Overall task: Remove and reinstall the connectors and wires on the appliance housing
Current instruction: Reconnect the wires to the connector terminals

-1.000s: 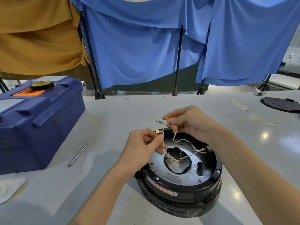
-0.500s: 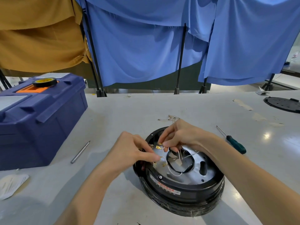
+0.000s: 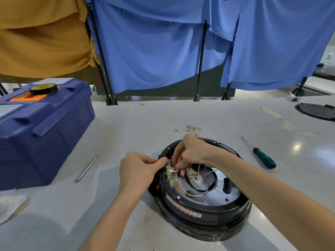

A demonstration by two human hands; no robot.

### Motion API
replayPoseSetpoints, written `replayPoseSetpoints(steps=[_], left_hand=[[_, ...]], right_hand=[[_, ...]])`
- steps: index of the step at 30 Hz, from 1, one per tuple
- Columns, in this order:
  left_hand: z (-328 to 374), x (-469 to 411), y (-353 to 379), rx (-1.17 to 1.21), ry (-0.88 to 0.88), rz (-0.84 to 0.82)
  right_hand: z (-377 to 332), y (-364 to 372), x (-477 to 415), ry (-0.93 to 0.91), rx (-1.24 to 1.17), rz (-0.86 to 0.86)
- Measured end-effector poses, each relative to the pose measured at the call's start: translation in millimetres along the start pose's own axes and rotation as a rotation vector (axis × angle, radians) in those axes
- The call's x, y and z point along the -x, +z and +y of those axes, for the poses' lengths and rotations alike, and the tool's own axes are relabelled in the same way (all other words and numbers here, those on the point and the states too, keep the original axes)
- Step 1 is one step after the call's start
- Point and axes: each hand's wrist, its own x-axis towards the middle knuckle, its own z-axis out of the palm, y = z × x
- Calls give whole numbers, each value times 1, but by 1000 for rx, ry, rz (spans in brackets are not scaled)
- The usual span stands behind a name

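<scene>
A round black appliance housing (image 3: pixel 208 212) with a silver inner plate lies on the grey table. White wires (image 3: pixel 192 193) with brass connectors (image 3: pixel 171 171) run inside it along a row of terminals at its left inner wall. My left hand (image 3: pixel 139 171) grips the housing's left rim, thumb and fingers curled over the edge. Reaching into the housing, my right hand (image 3: pixel 190 154) pinches a brass connector at the terminal row. The fingertips hide the exact contact point.
A loose bundle of wires with connectors (image 3: pixel 193 128) lies just behind the housing. A green-handled screwdriver (image 3: pixel 261 155) lies to the right, a metal rod (image 3: pixel 86 169) to the left. A blue toolbox (image 3: pixel 41 131) carrying a tape roll (image 3: pixel 43 88) stands far left. A black disc (image 3: pixel 317 111) sits far right.
Both hands came down from above the housing, carrying the wire's connectors to the terminal row. My left hand shifted onto the rim. The camera view moved closer.
</scene>
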Motion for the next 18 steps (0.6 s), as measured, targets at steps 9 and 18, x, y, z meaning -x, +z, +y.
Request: replayPoseSetpoints(steps=[9,18], left_hand=[[-6,5,8,23,19,107],[-8,12,12,45,28,190]], right_hand=[[-1,-6,-5,4,22,-23],[2,2,-5,-37,22,13]])
